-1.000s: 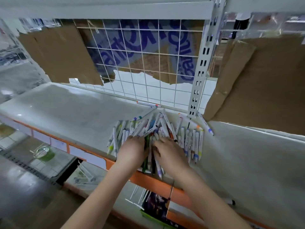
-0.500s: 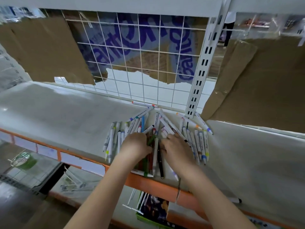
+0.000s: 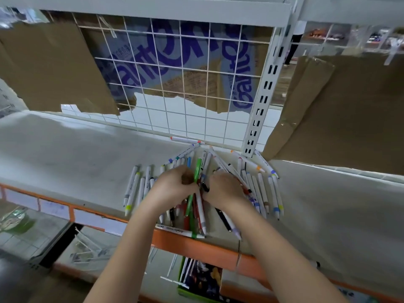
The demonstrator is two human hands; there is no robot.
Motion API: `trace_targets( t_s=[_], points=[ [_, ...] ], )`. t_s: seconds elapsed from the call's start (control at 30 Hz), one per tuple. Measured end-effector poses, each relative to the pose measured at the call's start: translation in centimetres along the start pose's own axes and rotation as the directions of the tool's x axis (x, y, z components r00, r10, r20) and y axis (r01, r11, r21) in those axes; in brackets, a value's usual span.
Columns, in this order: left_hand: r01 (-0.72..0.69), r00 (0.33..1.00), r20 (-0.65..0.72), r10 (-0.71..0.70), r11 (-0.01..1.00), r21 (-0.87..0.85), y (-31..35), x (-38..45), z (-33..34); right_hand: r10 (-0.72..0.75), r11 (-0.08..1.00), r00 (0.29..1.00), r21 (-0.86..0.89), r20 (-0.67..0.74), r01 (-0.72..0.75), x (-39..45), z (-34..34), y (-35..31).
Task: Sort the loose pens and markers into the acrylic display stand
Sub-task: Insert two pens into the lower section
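Observation:
Loose pens and markers [image 3: 262, 193] lie fanned out in a pile on a white shelf [image 3: 65, 154], mostly white barrels with coloured caps. My left hand [image 3: 172, 184] and my right hand [image 3: 225, 186] meet over the middle of the pile with fingers curled. A green pen [image 3: 198, 169] sticks up and away between them, pinched in my left hand's fingers along with darker pens. My right hand closes on a black-tipped pen [image 3: 205, 188] in the same bundle. A clear acrylic piece [image 3: 87, 246], possibly the stand, lies on the lower shelf at left.
A white wire grid [image 3: 175, 84] backs the shelf, with cardboard [image 3: 54, 68] behind it and a slotted white post [image 3: 262, 95] to the right. More cardboard [image 3: 338, 119] leans at right. The shelf's orange front edge [image 3: 218, 252] runs below my wrists; a green box [image 3: 201, 281] sits beneath.
My hands went from pressing flat on the pile to pinching pens together. The green pen has come up out of the pile and now stands tilted between my hands.

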State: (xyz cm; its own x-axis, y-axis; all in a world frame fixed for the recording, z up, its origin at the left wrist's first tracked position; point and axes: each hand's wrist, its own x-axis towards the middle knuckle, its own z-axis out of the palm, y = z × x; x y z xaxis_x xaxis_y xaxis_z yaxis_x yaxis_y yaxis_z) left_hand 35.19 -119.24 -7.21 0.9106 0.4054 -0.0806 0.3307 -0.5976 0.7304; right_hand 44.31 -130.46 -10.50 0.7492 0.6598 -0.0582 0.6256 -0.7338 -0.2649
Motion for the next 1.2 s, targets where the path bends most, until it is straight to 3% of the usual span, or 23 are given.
trace_targets(
  t_s=[0.13,0.27,0.33,0.47,0.67,0.8,1.03,1.2],
  points=[
    [-0.083,0.997,-0.017,0.082,0.991,-0.102,1.5,-0.1,-0.2,0.083,0.916,0.997,0.393,0.012,-0.081,-1.1,-3.1,1.9],
    [-0.212,0.973,0.042,0.227,0.951,-0.227,4.7,0.1,1.4,0.192,0.647,0.977,0.76,-0.093,-0.055,-3.9,-6.1,4.5],
    [-0.241,0.954,0.099,0.283,0.919,-0.312,6.6,0.5,3.1,0.278,0.542,0.948,0.84,-0.156,-0.02,-5.7,-7.2,6.3],
    [-0.29,0.9,0.179,0.397,0.854,-0.431,11.6,1.1,7.3,0.396,0.455,0.875,0.887,-0.278,0.077,-9.9,-9.3,10.4],
    [-0.355,0.726,0.338,0.599,0.748,-0.561,19.6,-0.1,14.5,0.558,0.516,0.737,0.855,-0.382,0.052,-17.7,-12.1,18.1],
    [-0.339,0.655,0.401,0.641,0.723,-0.602,24.4,-1.7,20.1,0.664,0.543,0.626,0.839,-0.41,-0.026,-23.1,-13.5,23.4],
    [-0.357,0.616,0.43,0.66,0.72,-0.595,33.0,-5.6,28.7,0.741,0.552,0.502,0.83,-0.446,-0.077,-32.0,-15.8,31.7],
    [-0.385,0.637,0.409,0.653,0.729,-0.566,37.2,-7.3,33.3,0.723,0.64,0.421,0.761,-0.548,-0.109,-36.2,-16.9,36.4]
  ],
)
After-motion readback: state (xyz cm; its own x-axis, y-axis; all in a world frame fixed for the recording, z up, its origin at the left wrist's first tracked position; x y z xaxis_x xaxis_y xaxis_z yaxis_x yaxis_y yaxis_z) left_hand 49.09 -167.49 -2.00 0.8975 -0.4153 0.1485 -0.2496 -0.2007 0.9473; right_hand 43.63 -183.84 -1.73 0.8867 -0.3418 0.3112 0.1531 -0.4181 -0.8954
